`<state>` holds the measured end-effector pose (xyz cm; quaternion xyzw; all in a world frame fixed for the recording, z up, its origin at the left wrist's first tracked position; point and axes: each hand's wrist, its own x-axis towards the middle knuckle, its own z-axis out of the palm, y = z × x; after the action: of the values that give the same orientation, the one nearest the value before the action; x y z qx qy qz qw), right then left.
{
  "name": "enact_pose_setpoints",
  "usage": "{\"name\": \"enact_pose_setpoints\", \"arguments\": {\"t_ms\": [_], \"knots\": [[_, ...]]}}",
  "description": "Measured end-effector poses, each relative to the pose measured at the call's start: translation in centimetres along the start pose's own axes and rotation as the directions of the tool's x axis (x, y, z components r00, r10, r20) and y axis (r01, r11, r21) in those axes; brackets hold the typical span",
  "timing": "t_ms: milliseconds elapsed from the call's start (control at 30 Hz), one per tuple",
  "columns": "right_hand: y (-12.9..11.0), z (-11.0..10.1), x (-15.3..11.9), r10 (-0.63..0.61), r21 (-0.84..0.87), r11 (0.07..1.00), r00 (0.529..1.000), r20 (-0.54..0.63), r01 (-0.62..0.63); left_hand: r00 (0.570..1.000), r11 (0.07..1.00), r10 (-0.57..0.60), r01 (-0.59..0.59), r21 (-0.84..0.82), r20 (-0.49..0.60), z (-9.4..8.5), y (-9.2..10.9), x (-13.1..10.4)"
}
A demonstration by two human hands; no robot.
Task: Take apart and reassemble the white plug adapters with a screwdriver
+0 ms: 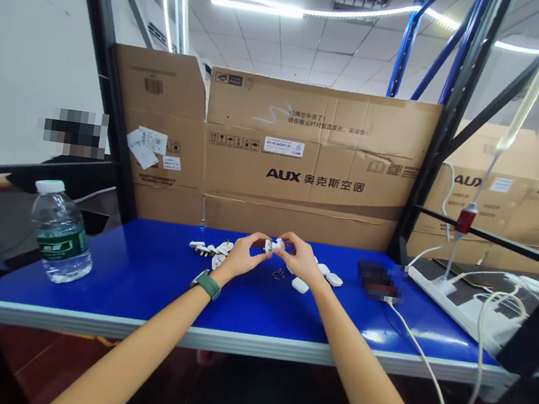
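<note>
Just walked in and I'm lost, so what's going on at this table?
A person's left hand and right hand hold small white parts close together above a blue table; whether they're joined is unclear. White plug pieces lie by the left hand, plain white pieces by the right, small dark bits between.

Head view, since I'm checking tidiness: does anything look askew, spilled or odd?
Small dark pieces lie loose and jumbled on the blue table near the right hand, too small to identify. Behind, paper labels on the cardboard overlap at crooked angles. No spill shows.
</note>
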<state>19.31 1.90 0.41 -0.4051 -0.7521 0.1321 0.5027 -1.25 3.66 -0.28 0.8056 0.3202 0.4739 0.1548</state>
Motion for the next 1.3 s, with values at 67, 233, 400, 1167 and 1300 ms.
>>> {"name": "enact_pose_setpoints", "arguments": {"t_ms": [67, 233, 400, 1167, 1300], "knots": [[-0.2, -0.1, -0.1, 0.023, -0.062, 0.998, 1.0, -0.015, -0.024, 1.0, 0.998, 0.002, -0.001, 0.062, -0.016, -0.1, -0.5, 0.0], [-1.4, -1.0, -0.9, 0.012, -0.216, 0.974, 0.937, 0.349, 0.068, 0.995, 0.963, 0.025, -0.049, 0.267, 0.093, -0.6, -1.2, -0.4], [-2.2, -1.3, -1.5, 0.106, -0.366, 0.916, 0.786, 0.609, 0.161, 0.972, 0.82, -0.103, -0.035, 0.571, 0.209, -1.1, -0.6, -1.0], [0.1, -2.3, -0.7, 0.228, -0.608, 0.79, 0.957, 0.178, -0.075, 0.941, 0.573, -0.166, -0.15, 0.805, 0.294, 1.8, -1.6, 2.5], [0.8, -1.9, -0.4, 0.149, -0.511, 0.858, 0.975, 0.164, -0.045, 0.91, 0.581, -0.309, -0.051, 0.813, 0.277, 3.3, -2.5, 5.1]]}}
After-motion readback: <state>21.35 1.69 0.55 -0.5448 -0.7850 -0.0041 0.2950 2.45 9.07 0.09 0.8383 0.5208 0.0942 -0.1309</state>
